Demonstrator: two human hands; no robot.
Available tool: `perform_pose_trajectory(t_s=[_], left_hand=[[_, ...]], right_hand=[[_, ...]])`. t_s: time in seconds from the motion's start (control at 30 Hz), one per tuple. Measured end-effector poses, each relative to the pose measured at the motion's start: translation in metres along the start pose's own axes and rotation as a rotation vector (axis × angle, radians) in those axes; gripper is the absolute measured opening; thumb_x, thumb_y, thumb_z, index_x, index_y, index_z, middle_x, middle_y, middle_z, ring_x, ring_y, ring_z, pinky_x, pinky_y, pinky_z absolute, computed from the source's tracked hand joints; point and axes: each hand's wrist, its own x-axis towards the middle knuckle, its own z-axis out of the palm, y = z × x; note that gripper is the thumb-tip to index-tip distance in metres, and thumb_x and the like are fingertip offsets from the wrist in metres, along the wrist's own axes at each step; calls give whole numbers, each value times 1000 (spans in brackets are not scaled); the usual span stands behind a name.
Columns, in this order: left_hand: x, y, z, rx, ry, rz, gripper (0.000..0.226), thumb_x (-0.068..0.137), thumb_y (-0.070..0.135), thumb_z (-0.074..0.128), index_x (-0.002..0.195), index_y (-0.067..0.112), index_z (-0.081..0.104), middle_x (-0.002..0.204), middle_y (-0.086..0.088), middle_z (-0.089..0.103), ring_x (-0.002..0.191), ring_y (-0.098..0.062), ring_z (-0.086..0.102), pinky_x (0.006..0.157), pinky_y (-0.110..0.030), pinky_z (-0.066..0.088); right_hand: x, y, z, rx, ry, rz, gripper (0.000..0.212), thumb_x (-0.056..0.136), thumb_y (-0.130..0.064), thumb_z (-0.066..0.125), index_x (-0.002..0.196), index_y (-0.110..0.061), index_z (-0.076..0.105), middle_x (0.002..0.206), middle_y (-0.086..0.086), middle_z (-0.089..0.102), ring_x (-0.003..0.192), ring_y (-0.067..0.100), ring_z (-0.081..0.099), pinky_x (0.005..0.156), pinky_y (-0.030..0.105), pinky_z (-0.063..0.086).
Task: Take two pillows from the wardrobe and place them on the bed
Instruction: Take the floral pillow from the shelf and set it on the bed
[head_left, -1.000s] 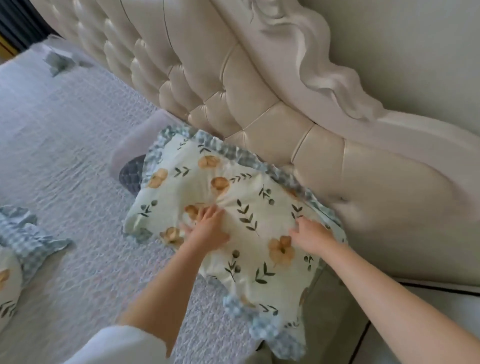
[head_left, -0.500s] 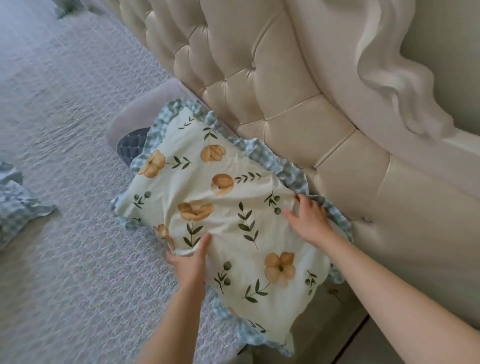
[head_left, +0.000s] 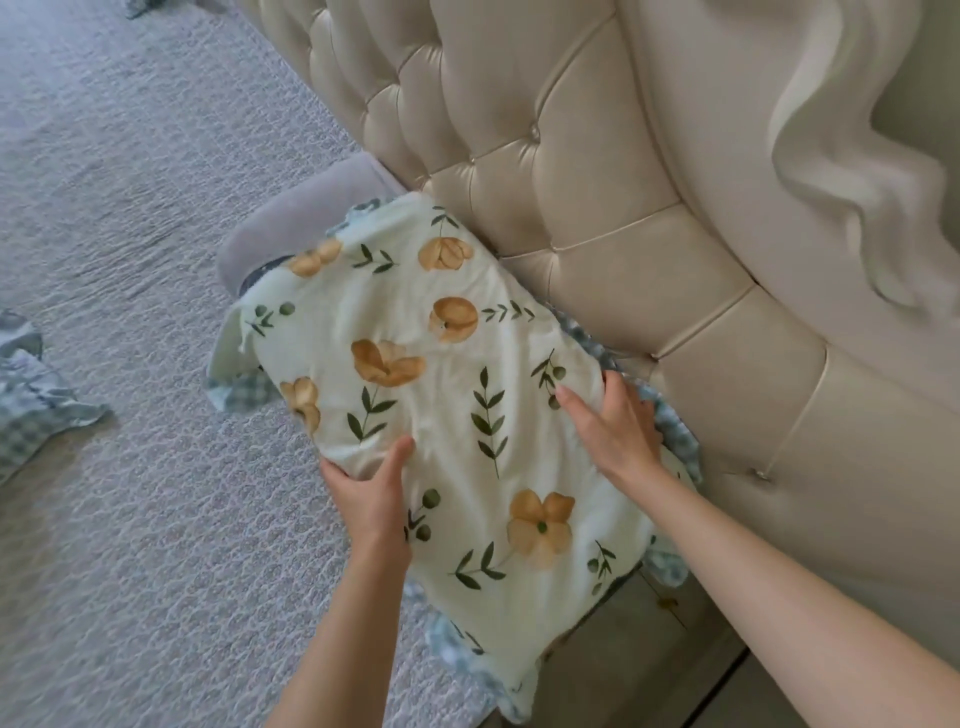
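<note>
Head view looks down on the floral pillow (head_left: 447, 415), cream with orange flowers and a blue checked frill, lying on the grey quilted bedspread (head_left: 130, 234) with its far edge against the tufted cream headboard (head_left: 545, 171); the left hand (head_left: 371, 493) grips the near long edge, thumb laid on top and fingers tucked out of sight beneath; the right hand (head_left: 613, 426) rests on the headboard side with fingers nearly straight and spread. Off at the left edge a second checked frill (head_left: 36, 405) lies on the bedspread, well apart.
</note>
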Motion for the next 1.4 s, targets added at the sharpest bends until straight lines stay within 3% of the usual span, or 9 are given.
perform_pose_trajectory(t_s=[0.17,0.27,0.37,0.5,0.63,0.83,1.0,1.23,1.4], left_hand=[[31,32,18,107,-114,67,99,64,37,82,147,34,30,147,-5,45,130,-32,48,104,-58,43],[29,17,20,205,-143,-6,103,76,45,78,153,40,11,160,-5,26,140,-35,34,109,-60,34],[8,-9,15,230,-199,-132,120,66,60,79,151,47,-6,164,-4,13,143,-38,28,110,-63,32],[-13,-29,6,228,-282,-214,137,51,62,86,151,45,-7,161,-2,21,139,-35,35,108,-62,36],[-11,-24,13,161,-245,-188,129,55,55,87,152,43,3,156,-3,32,135,-33,42,106,-58,40],[-20,-30,13,266,-185,-91,120,69,53,81,155,31,1,159,-7,28,141,-33,34,113,-54,33],[-44,-53,8,357,-214,-132,113,80,61,67,154,30,-12,161,-9,24,143,-35,31,115,-53,30],[-98,-78,2,250,-165,-184,91,87,53,64,156,26,11,155,-6,34,137,-31,41,110,-51,38],[-130,-95,-27,160,-44,-244,42,94,18,62,135,12,55,125,-8,65,108,-26,64,92,-46,54]], right_hand=[[26,-24,-6,96,67,-75,69,73,-52,56,136,-29,39,133,7,48,125,31,42,105,54,34],[32,-21,-2,33,-30,-109,72,83,-41,59,147,-28,27,144,10,37,132,32,36,109,51,31],[30,-10,2,-168,-65,-135,75,89,-46,53,150,-27,15,153,9,28,138,34,30,110,53,29],[35,-18,-4,-202,-46,-112,69,89,-45,54,147,-24,23,146,15,37,130,39,39,106,50,35],[39,-33,-14,-167,0,-209,69,87,-38,57,148,-26,26,147,7,43,131,31,42,106,42,36],[26,-10,-17,-377,-202,-248,89,88,-41,56,152,-27,-4,160,6,10,142,34,21,115,48,22],[11,4,-14,-514,-158,-259,90,91,-45,49,150,-24,-14,160,11,2,142,37,17,113,51,23],[-9,19,-35,-568,-274,-310,92,89,-26,55,151,-16,-12,160,14,-4,145,36,10,117,46,17],[-38,29,-49,-518,-330,-409,78,93,-25,49,152,-14,-1,161,9,4,146,31,12,115,44,18]])
